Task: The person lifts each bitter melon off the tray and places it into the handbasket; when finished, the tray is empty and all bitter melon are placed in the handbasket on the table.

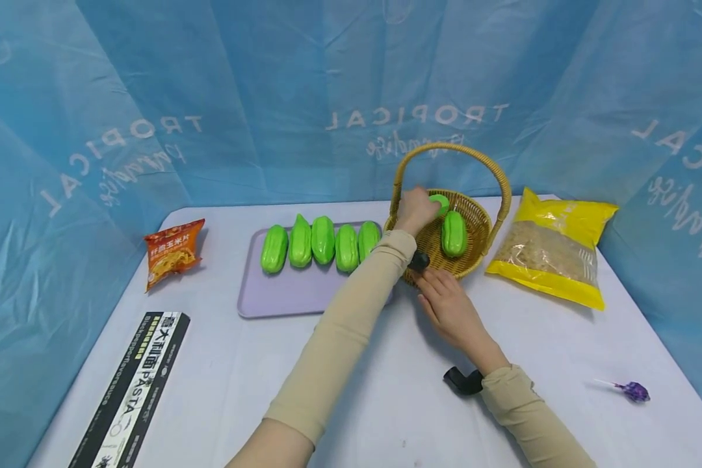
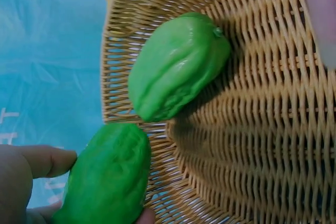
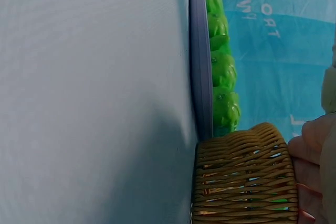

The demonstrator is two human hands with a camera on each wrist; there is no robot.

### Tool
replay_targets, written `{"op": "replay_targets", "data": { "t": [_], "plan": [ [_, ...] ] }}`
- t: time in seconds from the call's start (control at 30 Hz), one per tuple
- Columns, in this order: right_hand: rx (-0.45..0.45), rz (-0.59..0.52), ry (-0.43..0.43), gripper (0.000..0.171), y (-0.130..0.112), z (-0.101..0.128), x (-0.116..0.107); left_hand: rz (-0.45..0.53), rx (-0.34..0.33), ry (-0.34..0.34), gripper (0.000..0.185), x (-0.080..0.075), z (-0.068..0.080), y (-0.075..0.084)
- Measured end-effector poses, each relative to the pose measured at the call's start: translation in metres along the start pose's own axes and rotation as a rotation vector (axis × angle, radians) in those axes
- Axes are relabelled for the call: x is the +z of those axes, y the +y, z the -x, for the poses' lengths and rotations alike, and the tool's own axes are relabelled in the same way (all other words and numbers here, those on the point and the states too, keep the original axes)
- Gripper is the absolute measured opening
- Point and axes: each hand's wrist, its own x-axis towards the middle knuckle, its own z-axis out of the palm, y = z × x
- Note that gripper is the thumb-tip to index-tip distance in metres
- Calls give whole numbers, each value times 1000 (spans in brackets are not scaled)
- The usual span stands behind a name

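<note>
- A green chayote (image 2: 107, 179) is hanging over the far rim of the wicker basket (image 1: 480, 244), right at the basket's 11 o'clock edge in the head view.
- The left hand (image 1: 415, 209) is gripping it, fingers (image 2: 44, 161) curled round the fruit's lower end, thumb side wrapping it from below in the left wrist view.
- A second green chayote (image 1: 454, 234) is already lying inside the basket, towards 3 o'clock of the held one, resting on the woven floor and not touching it.
- The right hand (image 1: 452, 309) is lying flat on the table (image 1: 386, 390) at the basket's 6 o'clock, fingers straight and relaxed, tips just against the near wall, holding nothing.
- The basket's arched handle (image 1: 453, 151) is standing upright above both fruits.
- At 9 o'clock of the basket, a lilac tray (image 1: 286, 292) is carrying a row of five more chayotes (image 1: 322, 242), lying side by side.
- Farther out at 9 o'clock, an orange snack packet (image 1: 172, 251) is sitting near the table's edge.
- At 7 o'clock, a black pasta box (image 1: 134, 390) is lying lengthwise.
- At 3 o'clock, just beside the basket, a yellow bag (image 1: 552, 250) is resting.
- Well apart at 4 o'clock, a purple lollipop (image 1: 634, 390) is lying on the table.
</note>
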Motion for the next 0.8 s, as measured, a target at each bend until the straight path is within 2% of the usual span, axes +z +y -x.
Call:
{"op": "replay_targets", "data": {
  "t": [0.17,0.4,0.57,0.8],
  "plan": [
    [-2,-18,5,35,-1,0,0,-59,-19,-59,33,7,0,1],
    [13,-15,-24,36,-1,-2,-2,-119,-25,-195,29,3,6,6],
    [18,-5,-39,36,-2,-2,-2,-110,-11,-218,26,0,8,5],
    [56,-35,-66,36,-2,-1,-4,-51,62,-246,30,-7,10,13]
  ]
}}
